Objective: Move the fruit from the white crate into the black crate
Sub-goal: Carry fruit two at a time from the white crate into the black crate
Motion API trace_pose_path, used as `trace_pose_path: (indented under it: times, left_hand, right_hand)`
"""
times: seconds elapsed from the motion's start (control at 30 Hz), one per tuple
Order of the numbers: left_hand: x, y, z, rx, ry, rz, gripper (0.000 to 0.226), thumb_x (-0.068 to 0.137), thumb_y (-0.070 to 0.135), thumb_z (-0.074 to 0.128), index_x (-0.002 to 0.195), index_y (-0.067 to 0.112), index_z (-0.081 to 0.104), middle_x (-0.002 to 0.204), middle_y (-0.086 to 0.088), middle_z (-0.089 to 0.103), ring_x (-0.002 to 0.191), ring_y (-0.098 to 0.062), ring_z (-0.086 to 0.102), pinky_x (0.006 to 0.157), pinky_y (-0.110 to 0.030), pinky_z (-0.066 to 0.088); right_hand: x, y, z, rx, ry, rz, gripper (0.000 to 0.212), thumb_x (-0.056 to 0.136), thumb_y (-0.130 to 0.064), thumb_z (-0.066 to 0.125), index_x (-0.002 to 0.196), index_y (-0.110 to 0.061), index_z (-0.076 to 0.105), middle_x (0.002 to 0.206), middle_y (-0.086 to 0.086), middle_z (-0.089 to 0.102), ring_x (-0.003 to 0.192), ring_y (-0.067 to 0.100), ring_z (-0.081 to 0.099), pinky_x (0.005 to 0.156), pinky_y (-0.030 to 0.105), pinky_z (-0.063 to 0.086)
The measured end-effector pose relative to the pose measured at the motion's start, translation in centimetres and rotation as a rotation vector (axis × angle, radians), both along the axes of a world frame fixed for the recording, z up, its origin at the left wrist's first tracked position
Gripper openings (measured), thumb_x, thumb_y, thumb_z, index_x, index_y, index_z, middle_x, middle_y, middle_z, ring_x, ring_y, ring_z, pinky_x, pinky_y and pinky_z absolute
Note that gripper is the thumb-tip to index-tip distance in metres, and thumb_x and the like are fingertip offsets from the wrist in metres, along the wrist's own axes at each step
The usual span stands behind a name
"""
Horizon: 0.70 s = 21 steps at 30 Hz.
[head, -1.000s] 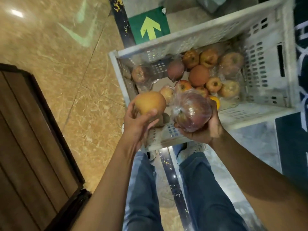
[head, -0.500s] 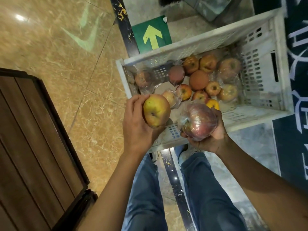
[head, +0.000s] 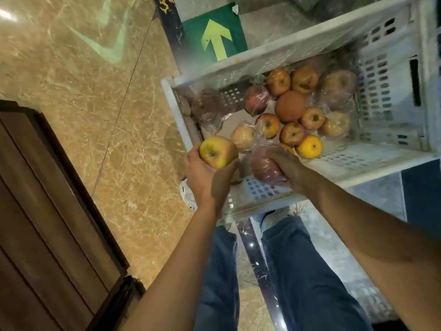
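The white crate (head: 391,161) stands on the floor ahead of me, holding several apples, an orange fruit (head: 309,146) and a brown round fruit (head: 290,106), some in clear plastic wrap. My left hand (head: 202,175) grips a yellow-green apple (head: 216,151) over the crate's near left corner. My right hand (head: 286,163) is turned palm down, closed on a red apple in plastic wrap (head: 265,167), just above the crate's near wall. The black crate is not in view.
A dark wooden panel (head: 47,211) fills the left side. Tan marble floor (head: 83,80) lies between it and the crate. A green sign with a yellow arrow (head: 214,34) is on the floor behind the crate. My legs in jeans (head: 310,283) are below.
My right hand has rolled over from palm up to palm down with the wrapped apple. My left hand has shifted slightly left with the yellow-green apple.
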<state>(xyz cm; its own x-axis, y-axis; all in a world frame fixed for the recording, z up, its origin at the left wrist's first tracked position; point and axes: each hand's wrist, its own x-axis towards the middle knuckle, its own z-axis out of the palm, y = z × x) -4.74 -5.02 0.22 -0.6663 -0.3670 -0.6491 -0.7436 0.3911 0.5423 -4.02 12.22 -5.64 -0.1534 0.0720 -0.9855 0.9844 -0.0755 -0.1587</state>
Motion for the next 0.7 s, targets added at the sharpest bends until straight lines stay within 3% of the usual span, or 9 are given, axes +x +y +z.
trace_pose_path:
  times: [0.07, 0.17, 0.23, 0.3, 0.37, 0.4, 0.5, 0.6, 0.7]
  left_hand:
    - [-0.2, -0.3, -2.0, 0.021, 0.003, -0.050, 0.075, 0.064, 0.029, 0.085, 0.128, 0.016, 0.047, 0.120, 0.002, 0.044, 0.097, -0.007, 0.042, 0.080, -0.013, 0.031]
    - [-0.7, -0.3, -4.6, 0.036, 0.044, -0.215, 0.075, 0.065, 0.022, 0.083, 0.130, 0.009, 0.047, 0.126, -0.006, 0.047, 0.104, -0.013, 0.044, 0.078, -0.008, 0.028]
    - [-0.6, 0.3, -6.0, 0.066, 0.082, -0.320, 0.079, 0.065, 0.019, 0.082, 0.133, 0.008, 0.043, 0.130, -0.006, 0.045, 0.113, -0.015, 0.045, 0.089, -0.015, 0.036]
    - [-0.5, 0.9, -7.2, 0.105, 0.072, -0.327, 0.081, 0.066, 0.016, 0.080, 0.136, 0.010, 0.040, 0.131, -0.004, 0.044, 0.113, -0.011, 0.044, 0.093, -0.022, 0.040]
    - [-0.6, 1.2, -8.7, 0.124, 0.031, -0.266, 0.079, 0.067, 0.017, 0.080, 0.135, 0.011, 0.040, 0.129, -0.002, 0.043, 0.110, -0.008, 0.041, 0.090, -0.018, 0.037]
    - [-0.7, 1.2, -9.7, 0.120, 0.005, -0.222, 0.078, 0.067, 0.019, 0.081, 0.134, 0.011, 0.041, 0.128, -0.002, 0.043, 0.110, -0.010, 0.042, 0.090, -0.019, 0.037]
    - [-1.0, 0.5, -12.8, 0.209, -0.133, 0.004, 0.075, 0.064, 0.024, 0.083, 0.127, 0.010, 0.046, 0.119, -0.008, 0.054, 0.111, -0.026, 0.055, 0.092, -0.038, 0.050]
    - [-1.5, 0.6, -14.2, 0.425, -0.274, 0.334, 0.073, 0.065, 0.017, 0.081, 0.128, 0.004, 0.045, 0.112, -0.018, 0.062, 0.102, -0.035, 0.063, 0.079, -0.040, 0.057]
    - [-1.7, 1.4, -14.9, 0.502, -0.287, 0.435, 0.074, 0.065, 0.016, 0.080, 0.128, 0.001, 0.043, 0.108, -0.018, 0.063, 0.093, -0.029, 0.066, 0.077, -0.038, 0.057]
  right_hand:
    - [0.3, -1.0, -2.0, 0.202, -0.003, 0.104, 0.073, 0.073, -0.038, 0.074, 0.135, -0.020, 0.038, 0.124, 0.005, 0.047, 0.108, 0.025, 0.052, 0.080, 0.040, 0.054]
    - [0.6, -2.3, -5.1, 0.339, 0.035, 0.233, 0.067, 0.076, -0.035, 0.073, 0.132, -0.018, 0.040, 0.128, 0.006, 0.049, 0.113, 0.029, 0.052, 0.091, 0.047, 0.051]
    - [0.5, -3.0, -7.0, 0.382, 0.050, 0.287, 0.061, 0.074, -0.031, 0.073, 0.125, -0.016, 0.045, 0.120, 0.006, 0.054, 0.106, 0.026, 0.055, 0.088, 0.045, 0.052]
    - [0.2, -3.7, -8.7, 0.372, 0.058, 0.200, 0.047, 0.073, -0.033, 0.069, 0.111, -0.011, 0.052, 0.107, 0.008, 0.055, 0.096, 0.023, 0.056, 0.085, 0.040, 0.052]
    - [0.4, -4.1, -10.7, 0.480, 0.047, 0.248, 0.034, 0.083, -0.042, 0.053, 0.095, -0.010, 0.054, 0.104, 0.013, 0.056, 0.094, 0.025, 0.056, 0.081, 0.038, 0.050]
    - [0.6, -4.0, -12.0, 0.501, 0.046, 0.267, 0.035, 0.085, -0.043, 0.053, 0.098, -0.010, 0.056, 0.108, 0.013, 0.056, 0.100, 0.027, 0.055, 0.086, 0.039, 0.049]
    - [1.4, -4.0, -14.8, 0.465, -0.031, 0.467, 0.064, 0.070, -0.045, 0.069, 0.122, -0.015, 0.050, 0.123, 0.012, 0.054, 0.112, 0.033, 0.053, 0.095, 0.047, 0.046]
    - [1.5, -4.4, -15.2, 0.516, -0.078, 0.512, 0.080, 0.068, -0.053, 0.071, 0.129, -0.015, 0.036, 0.125, 0.014, 0.051, 0.111, 0.035, 0.054, 0.090, 0.041, 0.048]
    - [2.3, -4.5, -16.4, 0.474, -0.068, 0.523, 0.095, 0.066, -0.050, 0.075, 0.139, -0.018, 0.025, 0.135, 0.015, 0.043, 0.122, 0.037, 0.046, 0.095, 0.042, 0.043]
